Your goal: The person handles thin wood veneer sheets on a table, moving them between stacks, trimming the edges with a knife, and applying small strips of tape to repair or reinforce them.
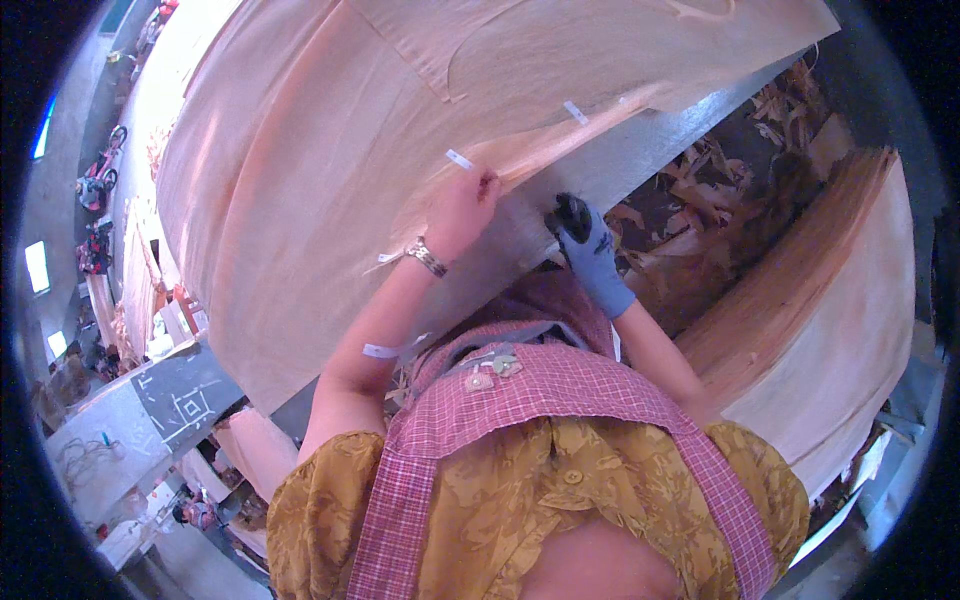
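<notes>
A large, thin wood veneer sheet (330,190) spreads over the table in front of me, rippled, with a slightly raised near edge. My left hand (465,212), bare and with a metal-band watch (427,257) on the wrist, has its fingers curled at that edge, gripping the veneer. Small white tape strips (575,112) stick to the sheet near the hand, and another white strip (380,351) is on my left forearm. My right hand (588,245) wears a blue glove with black fingers. Its fingers are bent in over the grey tabletop (690,120); what they hold, if anything, is hidden.
Torn veneer scraps (690,195) lie in a heap beyond the table's right edge. A curved stack of veneer (820,330) stands at my right. At lower left are a grey bench (130,420) with chalk marks and a person (195,513). Parked motorbikes (95,245) stand far left.
</notes>
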Tool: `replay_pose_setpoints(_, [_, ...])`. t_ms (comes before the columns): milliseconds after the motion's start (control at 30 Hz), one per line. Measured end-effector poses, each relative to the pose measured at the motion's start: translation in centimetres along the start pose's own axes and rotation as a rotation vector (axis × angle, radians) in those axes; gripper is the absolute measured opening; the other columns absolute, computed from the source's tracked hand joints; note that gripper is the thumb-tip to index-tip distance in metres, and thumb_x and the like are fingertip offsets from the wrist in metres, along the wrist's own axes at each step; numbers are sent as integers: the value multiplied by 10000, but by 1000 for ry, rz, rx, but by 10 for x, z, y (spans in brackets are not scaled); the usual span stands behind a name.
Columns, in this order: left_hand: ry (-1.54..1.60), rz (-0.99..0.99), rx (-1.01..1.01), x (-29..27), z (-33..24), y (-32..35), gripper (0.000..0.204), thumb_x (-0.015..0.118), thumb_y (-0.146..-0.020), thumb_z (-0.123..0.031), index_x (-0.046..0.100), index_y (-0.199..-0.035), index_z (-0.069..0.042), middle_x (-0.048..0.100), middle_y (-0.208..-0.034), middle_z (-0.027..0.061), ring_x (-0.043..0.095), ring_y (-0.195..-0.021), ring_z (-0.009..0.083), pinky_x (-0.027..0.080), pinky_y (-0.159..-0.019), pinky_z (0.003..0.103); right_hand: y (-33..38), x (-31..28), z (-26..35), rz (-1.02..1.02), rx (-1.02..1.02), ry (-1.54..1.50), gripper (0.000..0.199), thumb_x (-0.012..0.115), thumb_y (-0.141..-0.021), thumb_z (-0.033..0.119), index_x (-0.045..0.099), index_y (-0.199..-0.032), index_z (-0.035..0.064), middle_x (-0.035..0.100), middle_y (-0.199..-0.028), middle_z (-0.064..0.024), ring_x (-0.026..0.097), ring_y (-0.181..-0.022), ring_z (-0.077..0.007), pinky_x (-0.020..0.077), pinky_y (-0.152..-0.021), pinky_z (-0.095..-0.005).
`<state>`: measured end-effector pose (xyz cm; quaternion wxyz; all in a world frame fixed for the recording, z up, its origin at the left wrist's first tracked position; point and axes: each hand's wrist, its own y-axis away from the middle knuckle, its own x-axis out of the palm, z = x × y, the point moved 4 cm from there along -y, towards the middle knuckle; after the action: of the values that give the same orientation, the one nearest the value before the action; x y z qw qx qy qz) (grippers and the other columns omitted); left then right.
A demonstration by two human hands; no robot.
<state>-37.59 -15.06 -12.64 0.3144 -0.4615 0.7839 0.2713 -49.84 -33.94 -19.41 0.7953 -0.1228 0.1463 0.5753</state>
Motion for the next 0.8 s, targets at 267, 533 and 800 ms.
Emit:
replay_pose_setpoints(267, [235,187,-46,-19,42,-31,229,609,-934,-216,644,-948,10,681,-801,38,603,-740,93,492,-676,285,-53,58,28,-132,571,-895,334,685,-903,249,594,-1163,59,666,-860,-18,643,-627,-144,409,-458,-255])
replay_pose_setpoints(533, [67,249,-10,-34,1,-27,231,616,-929,-213,672,-949,10,668,-784,22,580,-712,85,487,-674,272,-40,52,4,-236,541,-892,185,668,-922,246,638,-837,84,607,-744,12,536,-570,-103,411,-507,-246])
replay_pose_setpoints(800, [320,228,-96,-29,48,-12,279,621,-923,-256,654,-1063,-17,694,-909,71,641,-831,146,506,-772,299,30,-17,-15,-361,658,-754,220,676,-921,244,640,-1028,56,633,-876,-6,581,-714,-100,455,-565,-252])
